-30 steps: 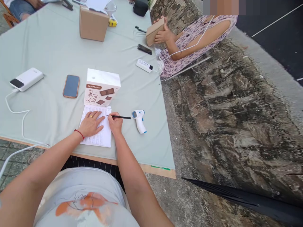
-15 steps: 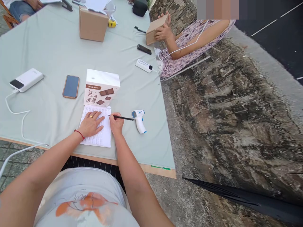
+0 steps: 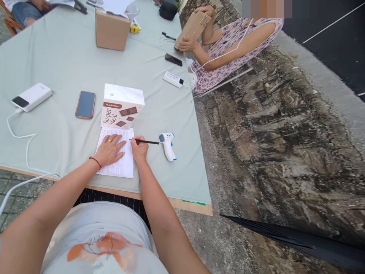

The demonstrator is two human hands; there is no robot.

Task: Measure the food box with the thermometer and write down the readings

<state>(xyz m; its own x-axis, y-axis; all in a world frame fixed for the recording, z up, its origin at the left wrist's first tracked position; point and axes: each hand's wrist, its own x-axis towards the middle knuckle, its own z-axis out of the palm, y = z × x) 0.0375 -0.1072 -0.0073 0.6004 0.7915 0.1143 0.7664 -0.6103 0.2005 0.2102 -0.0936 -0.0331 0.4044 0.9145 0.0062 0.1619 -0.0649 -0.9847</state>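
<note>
My left hand (image 3: 110, 149) lies flat with fingers spread on a sheet of printed paper (image 3: 125, 167), covering part of its rows of text. At the paper's right edge, my right hand (image 3: 139, 149) grips a black pen (image 3: 149, 142), its tip over the upper right of the sheet. A white "Super Meal" box (image 3: 124, 95) with chocolate pictures stands just behind the paper. To the right of my right hand lies a white and blue infrared thermometer (image 3: 168, 146), close to the pen's back end.
A phone (image 3: 85, 104) and a white power bank (image 3: 32, 97) with a cable lie left. A cardboard box (image 3: 112, 30) stands farther back. Across the right edge, another person holds a cardboard box (image 3: 192, 30), near a black device (image 3: 173, 59) and a white device (image 3: 173, 79).
My right hand and the pen have shifted very slightly left. My left hand stays put. The other person has tilted and turned the cardboard box in their hands.
</note>
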